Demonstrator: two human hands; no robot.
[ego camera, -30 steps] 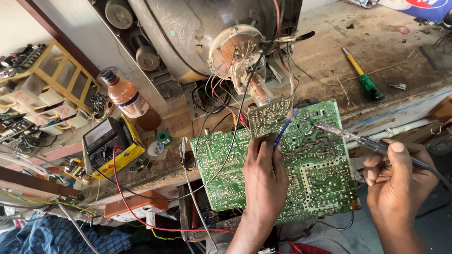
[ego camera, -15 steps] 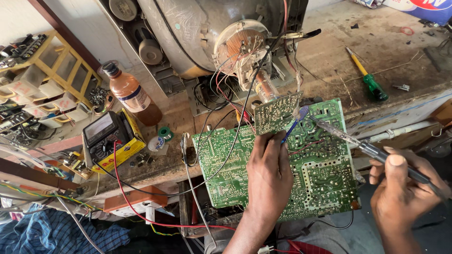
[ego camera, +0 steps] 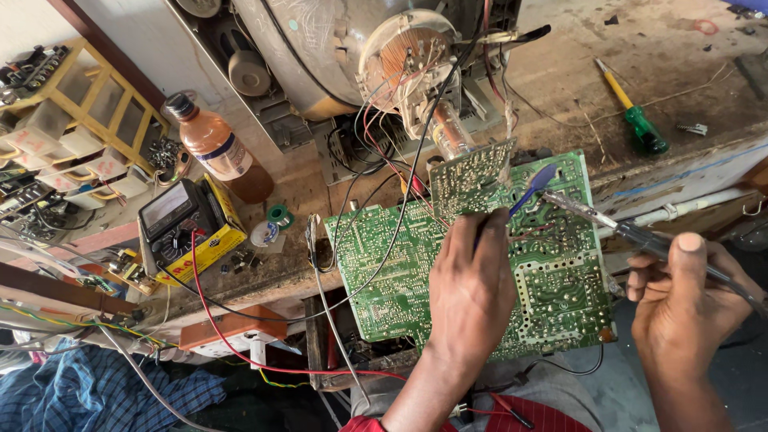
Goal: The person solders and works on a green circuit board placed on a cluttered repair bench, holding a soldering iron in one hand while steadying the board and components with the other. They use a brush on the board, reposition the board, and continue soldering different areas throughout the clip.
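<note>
The green circuit board is propped at the near edge of the wooden workbench, solder side up, just in front of the neck of a picture tube. It is pressed from above by the left hand, whose fingers are closed around a thin blue-tipped tool; the tip is laid against the upper right part of the board, beside a smaller board standing on edge. The right hand, off the board's right edge, is wrapped around the handle of a soldering iron, thumb up along the grip, with the metal tip brought close to the blue tool; whether the two tips touch cannot be told. Loose wires are run from the tube neck to the board. Farther right on the bench a yellow-and-green screwdriver is laid. To the left a yellow multimeter is seen with a red lead, a brown bottle behind it.
</note>
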